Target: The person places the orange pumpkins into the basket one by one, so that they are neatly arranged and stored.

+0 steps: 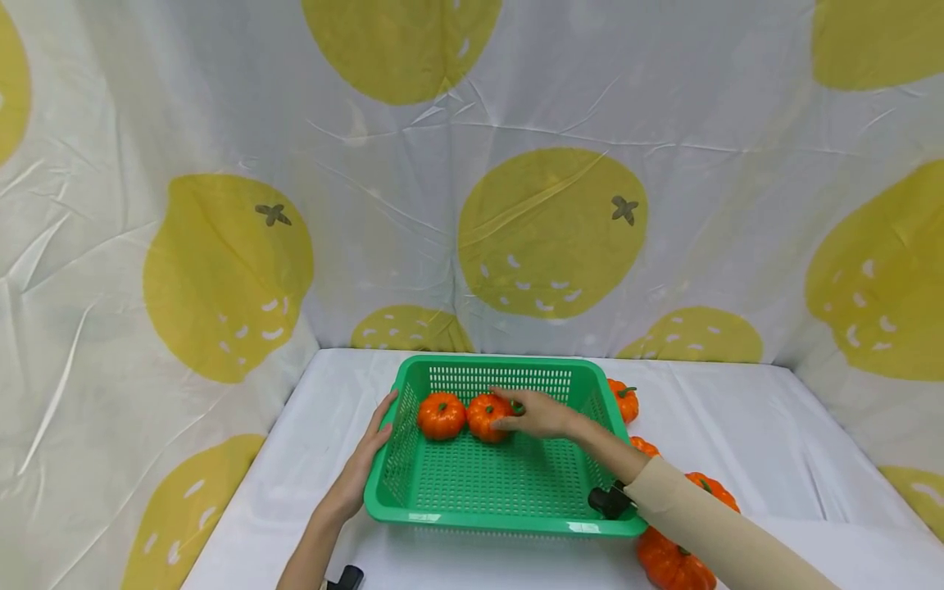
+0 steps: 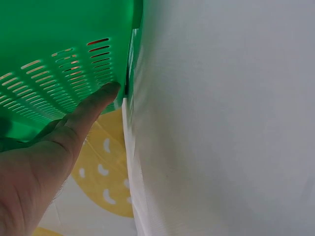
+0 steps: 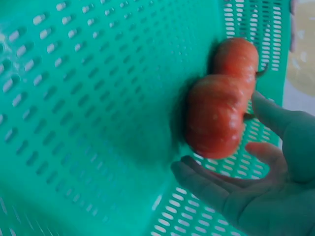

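A green plastic basket with slotted walls stands on the white-covered table. Inside, toward its back left, two small orange pumpkins sit side by side. My right hand reaches over the basket to the right-hand pumpkin. In the right wrist view, thumb and fingers spread around that pumpkin, with a gap between the lower fingers and its skin. At the basket's left side, my left hand rests on the rim. In the left wrist view, a straight finger lies against the slotted outer wall.
Several more pumpkins lie along the basket's right side, one near the back corner, another near the front, some partly hidden by the basket and the right sleeve. Lemon-print cloth hangs behind the table and at both sides.
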### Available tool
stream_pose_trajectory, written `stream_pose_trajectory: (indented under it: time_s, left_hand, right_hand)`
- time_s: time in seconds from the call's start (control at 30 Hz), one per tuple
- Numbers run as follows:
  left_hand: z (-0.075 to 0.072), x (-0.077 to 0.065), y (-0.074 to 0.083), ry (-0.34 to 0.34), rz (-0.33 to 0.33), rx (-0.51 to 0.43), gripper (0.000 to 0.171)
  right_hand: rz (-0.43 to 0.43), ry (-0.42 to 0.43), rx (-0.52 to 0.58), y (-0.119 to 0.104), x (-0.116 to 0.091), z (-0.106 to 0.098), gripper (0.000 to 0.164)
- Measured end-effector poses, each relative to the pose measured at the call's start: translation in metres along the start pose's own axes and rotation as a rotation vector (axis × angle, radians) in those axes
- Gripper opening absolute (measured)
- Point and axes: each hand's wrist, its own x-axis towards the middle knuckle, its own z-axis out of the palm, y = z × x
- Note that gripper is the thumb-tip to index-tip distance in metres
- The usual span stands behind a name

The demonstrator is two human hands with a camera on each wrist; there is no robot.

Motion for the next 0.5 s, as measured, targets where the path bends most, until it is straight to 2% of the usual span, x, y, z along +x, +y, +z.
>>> stream_pose_trajectory:
  time_s: [0.2,0.37,0.5]
  left_hand:
    - [0.0,0.001,0.0,0.005,-0.019,-0.004,0.054]
    - [0.001,0.001,0.0,-0.001,-0.018,-0.009,0.054]
    - [0.0,0.001,0.0,0.001,-0.014,-0.011,0.054]
  right_hand:
    - [-0.014,0.002,0.075,-0.008,-0.02,-0.031,0.071]
    - [-0.02,0.081,0.101,-0.008,-0.049,-0.067,0.072]
    - [-0.035,0.147,0.089,0.007,-0.073,-0.094,0.07]
